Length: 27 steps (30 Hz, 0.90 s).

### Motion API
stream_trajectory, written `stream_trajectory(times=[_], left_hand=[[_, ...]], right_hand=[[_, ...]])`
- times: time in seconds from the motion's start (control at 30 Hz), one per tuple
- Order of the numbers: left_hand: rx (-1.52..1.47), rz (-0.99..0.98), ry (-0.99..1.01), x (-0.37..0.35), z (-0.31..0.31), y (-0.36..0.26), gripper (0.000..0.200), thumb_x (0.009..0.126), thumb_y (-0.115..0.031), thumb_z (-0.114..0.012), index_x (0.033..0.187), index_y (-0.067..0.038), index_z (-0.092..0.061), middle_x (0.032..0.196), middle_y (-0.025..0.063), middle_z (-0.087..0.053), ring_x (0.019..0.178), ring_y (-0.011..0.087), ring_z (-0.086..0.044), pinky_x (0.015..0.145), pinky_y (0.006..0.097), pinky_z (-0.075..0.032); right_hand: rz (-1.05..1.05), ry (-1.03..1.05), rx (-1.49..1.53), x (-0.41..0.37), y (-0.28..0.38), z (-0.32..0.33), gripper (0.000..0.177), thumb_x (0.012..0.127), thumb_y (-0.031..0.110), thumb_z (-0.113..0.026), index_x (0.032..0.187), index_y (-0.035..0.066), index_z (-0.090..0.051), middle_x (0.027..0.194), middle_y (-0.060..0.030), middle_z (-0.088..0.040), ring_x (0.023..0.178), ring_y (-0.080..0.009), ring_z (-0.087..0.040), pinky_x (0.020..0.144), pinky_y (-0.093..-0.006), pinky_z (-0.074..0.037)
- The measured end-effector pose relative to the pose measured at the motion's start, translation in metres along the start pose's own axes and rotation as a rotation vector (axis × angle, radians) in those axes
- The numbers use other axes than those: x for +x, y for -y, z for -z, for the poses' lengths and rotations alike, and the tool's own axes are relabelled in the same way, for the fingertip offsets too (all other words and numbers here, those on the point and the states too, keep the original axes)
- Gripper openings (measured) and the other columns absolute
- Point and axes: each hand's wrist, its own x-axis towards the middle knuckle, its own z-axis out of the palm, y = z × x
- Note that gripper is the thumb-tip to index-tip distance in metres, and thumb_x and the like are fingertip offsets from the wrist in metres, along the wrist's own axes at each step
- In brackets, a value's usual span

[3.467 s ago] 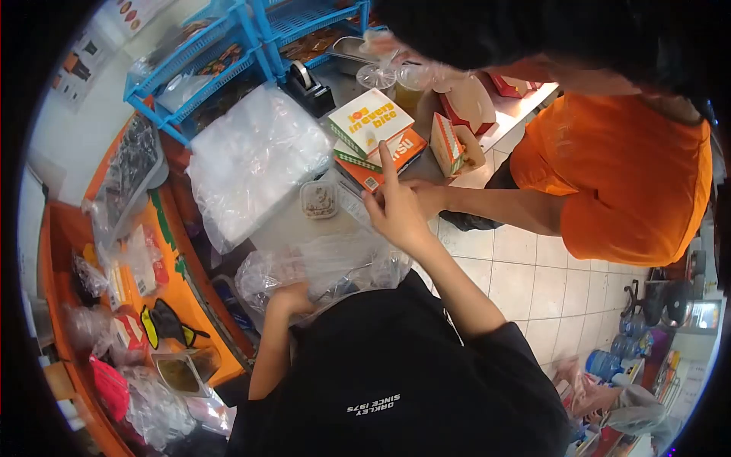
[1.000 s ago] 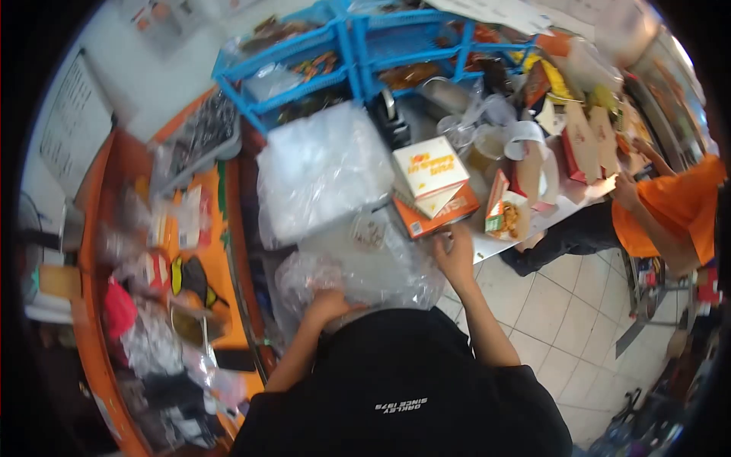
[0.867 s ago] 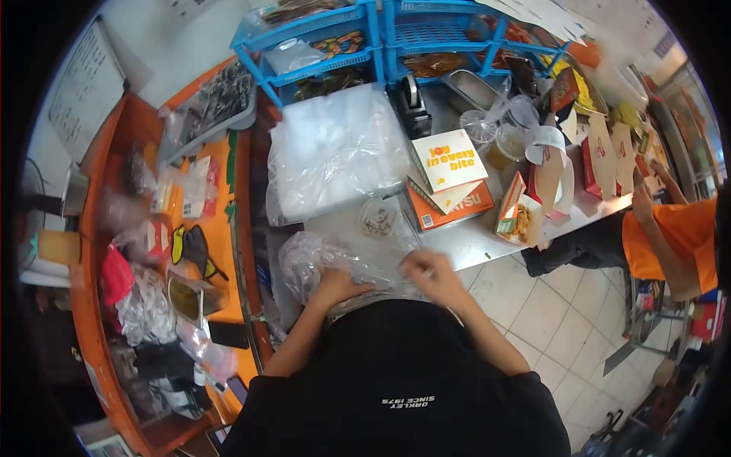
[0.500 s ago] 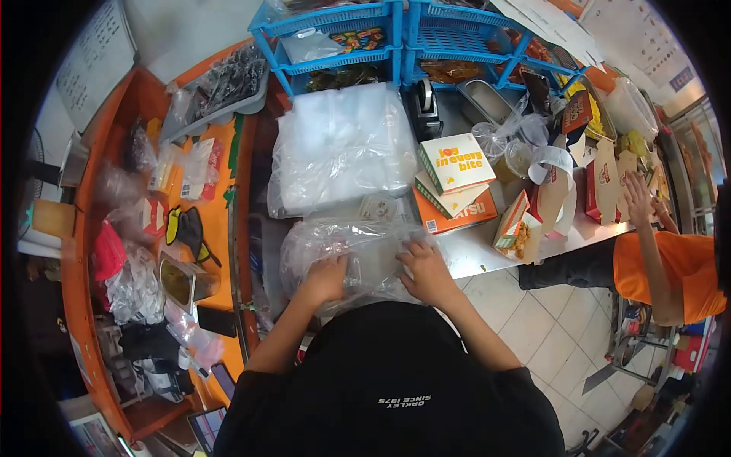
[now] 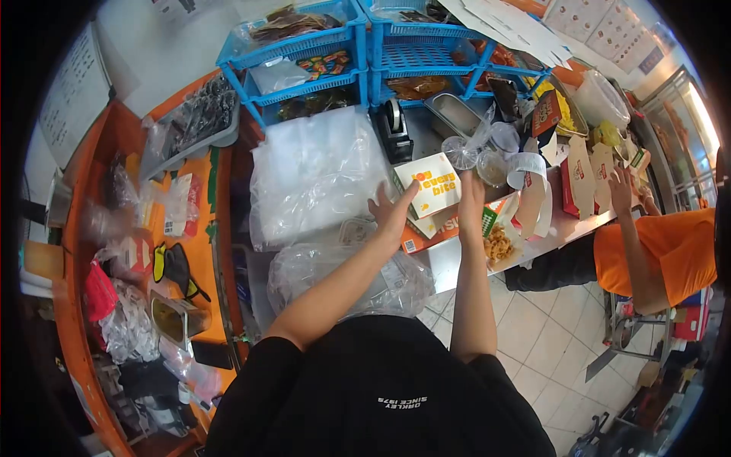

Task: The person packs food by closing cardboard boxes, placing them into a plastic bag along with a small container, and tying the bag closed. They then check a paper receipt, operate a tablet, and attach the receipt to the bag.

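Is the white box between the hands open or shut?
Shut: the white box has its printed lid lying flat and no contents show; left hand and right hand flank it.

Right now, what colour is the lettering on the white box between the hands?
Orange and yellow lettering on the white box; the head view shows it best.

Orange box [image 5: 425, 237] half under white box [image 5: 431, 183]

**Steel counter [image 5: 443, 257] and its load**

A black tape dispenser [image 5: 394, 129] stands at the back. Left of it lies a pile of clear plastic bags [image 5: 316, 171]. Nearer the person than it are a stack of meal boxes [image 5: 430, 198], a lidded sauce cup [image 5: 355, 228] and an open box of fried food [image 5: 499, 242].
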Motion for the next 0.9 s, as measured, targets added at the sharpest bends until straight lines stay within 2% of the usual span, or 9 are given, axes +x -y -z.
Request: stream_trajectory(times=[0.03, 0.13, 0.2, 0.3, 0.4, 0.43, 0.53, 0.73, 0.9], left_hand=[[-0.125, -0.053, 0.369, 0.031, 0.005, 0.028, 0.095, 0.076, -0.049, -0.068, 0.143, -0.003, -0.019, 0.147, 0.0316, 0.003, 0.138, 0.0425, 0.004, 0.112, 0.0469, -0.01], [0.171, -0.068, 0.103, -0.006, -0.001, 0.024, 0.087, 0.078, -0.046, -0.066, 0.142, -0.003, -0.023, 0.146, 0.0313, 0.009, 0.138, 0.0417, 0.009, 0.112, 0.0466, -0.006], [0.163, -0.112, 0.103, -0.013, 0.0, 0.042, 0.089, 0.079, -0.043, -0.067, 0.142, 0.0, -0.02, 0.146, 0.0322, 0.01, 0.139, 0.0408, 0.009, 0.112, 0.0471, -0.005], [0.009, -0.17, 0.144, -0.036, -0.005, 0.033, 0.11, 0.075, -0.037, -0.073, 0.143, 0.003, 0.004, 0.145, 0.0265, -0.005, 0.135, 0.0345, -0.022, 0.111, 0.0403, -0.017], [-0.352, 0.111, 0.054, -0.009, 0.0, 0.051, 0.112, 0.074, -0.035, -0.075, 0.143, 0.001, 0.007, 0.142, 0.0238, -0.017, 0.128, 0.0274, -0.034, 0.103, 0.0362, -0.035], [-0.375, 0.156, 0.007, -0.006, 0.003, 0.052, 0.095, 0.076, -0.034, -0.072, 0.14, 0.003, -0.012, 0.133, 0.0211, -0.038, 0.119, 0.0232, -0.047, 0.091, 0.0336, -0.047], [-0.49, 0.151, 0.453, -0.01, 0.015, 0.035, 0.068, 0.086, -0.039, -0.059, 0.134, 0.002, -0.034, 0.125, 0.0149, -0.053, 0.113, 0.0223, -0.055, 0.098, 0.0365, -0.043], [-0.344, 0.148, 0.501, 0.0, 0.018, 0.032, 0.058, 0.082, -0.036, -0.062, 0.125, -0.001, -0.046, 0.112, 0.0127, -0.061, 0.099, 0.0197, -0.062, 0.088, 0.0335, -0.05], [-0.082, -0.126, 0.428, -0.056, 0.044, -0.043, 0.067, 0.083, -0.038, -0.059, 0.131, 0.002, -0.033, 0.118, 0.0128, -0.054, 0.109, 0.0197, -0.053, 0.095, 0.0351, -0.042]], right_hand=[[-0.131, 0.074, 0.093, 0.004, -0.005, 0.0, 0.054, 0.092, 0.042, -0.049, 0.117, -0.006, -0.057, 0.136, -0.0298, -0.036, 0.134, -0.0351, -0.027, 0.109, -0.0391, -0.022], [-0.072, 0.121, -0.204, -0.01, -0.004, 0.009, 0.049, 0.088, 0.038, -0.058, 0.108, -0.006, -0.061, 0.128, -0.0254, -0.046, 0.123, -0.0303, -0.043, 0.099, -0.0346, -0.036], [-0.277, 0.154, 0.034, -0.018, 0.004, 0.011, 0.045, 0.084, 0.032, -0.064, 0.107, -0.006, -0.059, 0.115, -0.0195, -0.056, 0.101, -0.0225, -0.057, 0.081, -0.0294, -0.047], [-0.237, 0.091, 0.094, -0.015, 0.008, 0.012, 0.045, 0.084, 0.035, -0.064, 0.105, -0.003, -0.054, 0.083, -0.0082, -0.062, 0.07, -0.0161, -0.06, 0.063, -0.026, -0.048], [-0.585, 0.481, 0.329, 0.004, 0.007, 0.027, 0.054, 0.083, 0.047, -0.062, 0.105, -0.002, -0.054, 0.084, -0.0079, -0.063, 0.073, -0.0183, -0.062, 0.065, -0.0274, -0.049], [-0.615, 0.517, 0.273, 0.009, -0.008, 0.026, 0.066, 0.084, 0.056, -0.056, 0.116, -0.002, -0.052, 0.103, -0.0149, -0.063, 0.089, -0.0218, -0.063, 0.077, -0.0318, -0.05], [-0.518, 0.28, 0.234, 0.002, -0.011, 0.024, 0.069, 0.086, 0.055, -0.053, 0.125, -0.002, -0.049, 0.116, -0.0184, -0.059, 0.103, -0.0214, -0.059, 0.089, -0.0344, -0.046], [-0.643, 0.51, 0.218, -0.008, 0.038, 0.029, 0.067, 0.088, 0.049, -0.053, 0.13, -0.001, -0.041, 0.113, -0.0127, -0.059, 0.107, -0.0183, -0.056, 0.094, -0.03, -0.041], [-0.257, 0.251, 0.266, -0.046, 0.105, 0.033, 0.072, 0.085, 0.05, -0.056, 0.133, 0.0, -0.036, 0.122, -0.0157, -0.052, 0.114, -0.0192, -0.049, 0.097, -0.031, -0.037]])
